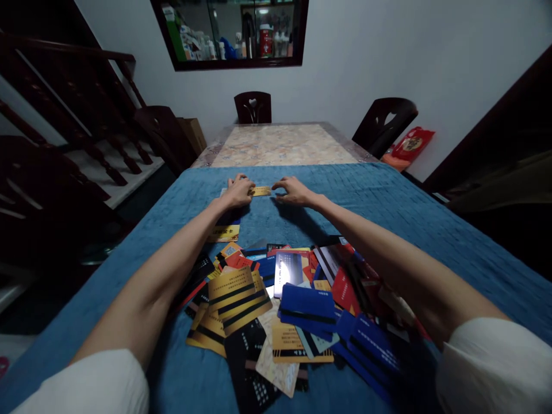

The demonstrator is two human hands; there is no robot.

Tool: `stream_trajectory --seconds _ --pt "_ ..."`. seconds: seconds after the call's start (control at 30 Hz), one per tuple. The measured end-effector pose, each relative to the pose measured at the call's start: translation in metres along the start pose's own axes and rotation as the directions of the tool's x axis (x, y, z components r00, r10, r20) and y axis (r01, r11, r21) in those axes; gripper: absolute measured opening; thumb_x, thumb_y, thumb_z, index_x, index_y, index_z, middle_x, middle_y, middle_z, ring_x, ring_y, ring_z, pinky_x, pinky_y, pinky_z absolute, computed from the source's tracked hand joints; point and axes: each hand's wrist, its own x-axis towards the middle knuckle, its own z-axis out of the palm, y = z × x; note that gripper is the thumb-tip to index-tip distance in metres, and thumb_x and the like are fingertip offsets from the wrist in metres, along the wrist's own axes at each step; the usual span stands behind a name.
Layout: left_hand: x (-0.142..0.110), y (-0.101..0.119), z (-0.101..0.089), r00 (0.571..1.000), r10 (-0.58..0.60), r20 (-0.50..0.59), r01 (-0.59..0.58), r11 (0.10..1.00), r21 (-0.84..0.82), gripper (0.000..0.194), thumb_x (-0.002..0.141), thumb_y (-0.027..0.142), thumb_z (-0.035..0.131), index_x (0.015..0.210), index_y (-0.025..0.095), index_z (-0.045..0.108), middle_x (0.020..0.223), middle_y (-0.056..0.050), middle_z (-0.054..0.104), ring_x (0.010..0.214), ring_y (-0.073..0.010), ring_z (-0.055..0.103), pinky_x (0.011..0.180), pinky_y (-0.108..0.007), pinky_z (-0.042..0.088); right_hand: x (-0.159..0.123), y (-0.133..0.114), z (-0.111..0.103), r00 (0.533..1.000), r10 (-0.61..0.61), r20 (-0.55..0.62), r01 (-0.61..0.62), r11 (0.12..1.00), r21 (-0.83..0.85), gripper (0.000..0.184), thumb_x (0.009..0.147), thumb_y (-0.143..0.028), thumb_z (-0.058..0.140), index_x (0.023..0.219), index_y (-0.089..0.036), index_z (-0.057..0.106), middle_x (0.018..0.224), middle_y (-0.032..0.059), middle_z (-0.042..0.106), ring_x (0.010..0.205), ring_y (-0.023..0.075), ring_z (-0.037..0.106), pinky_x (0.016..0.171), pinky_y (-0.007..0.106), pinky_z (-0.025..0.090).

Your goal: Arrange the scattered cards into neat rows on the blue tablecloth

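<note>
Beyond the heap (pixel 306 302), a gold card (pixel 261 191) lies between the left hand (pixel 238 192), whose grip I cannot tell, and the right hand (pixel 294 190), open and just beside it, so uneven fingertip pressure could skew it across the rumpled cloth (pixel 357 198).

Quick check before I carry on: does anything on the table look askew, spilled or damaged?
No spill or damage shows. The nearer heap of cards looks untidy: they overlap at mixed angles on the blue cloth, while the gold card between the left hand and right hand lies roughly straight.
</note>
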Motion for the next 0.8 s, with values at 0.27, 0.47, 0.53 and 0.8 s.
stream_trajectory --seconds 0.27,0.47,0.53,0.8 --pt "-0.042 0.038 -0.006 0.994 0.101 -0.041 -0.102 0.995 -0.022 0.045 0.081 0.019 0.054 0.125 0.019 0.064 0.137 -0.013 0.059 0.140 -0.0372 0.033 0.107 -0.057 0.032 -0.057 -0.006 -0.018 0.999 -0.034 -0.040 0.034 0.999 0.008 0.037 0.087 -0.030 0.062 0.123 -0.022 0.069 0.122 0.0092 0.067 0.114 0.0280 0.056 0.101 0.040 0.038" --pt "-0.078 0.078 -0.013 0.978 0.202 -0.061 -0.206 0.976 -0.076 0.041 0.085 0.021 0.055 0.125 0.019 0.063 0.137 -0.013 0.059 0.140 -0.0371 0.033 0.107 -0.061 0.031 -0.113 -0.004 -0.026 0.993 -0.063 -0.099 0.065 0.998 0.020 0.035 0.088 -0.029 0.059 0.119 -0.022 0.071 0.114 0.0085 0.070 0.106 0.0266 0.056 0.097 0.040 0.038" --pt "-0.090 0.093 -0.016 0.971 0.229 -0.064 -0.234 0.969 -0.082 0.042 0.085 0.019 0.055 0.126 0.021 0.063 0.138 -0.012 0.058 0.140 -0.0368 0.032 0.109 -0.062 0.030 -0.133 -0.004 -0.029 0.990 -0.075 -0.116 0.077 0.997 0.012 0.033 0.088 -0.028 0.058 0.117 -0.022 0.072 0.110 0.0092 0.070 0.104 0.0271 0.056 0.095 0.041 0.038" --pt "-0.139 0.141 -0.023 0.931 0.361 -0.052 -0.365 0.922 -0.131 0.042 0.087 0.017 0.053 0.128 0.023 0.060 0.139 -0.012 0.058 0.143 -0.0345 0.030 0.109 -0.061 0.029 -0.211 -0.021 -0.035 0.972 -0.146 -0.187 0.160 0.985 0.064 0.030 0.090 -0.028 0.057 0.114 -0.023 0.073 0.107 0.0106 0.072 0.104 0.0288 0.053 0.091 0.044 0.042"
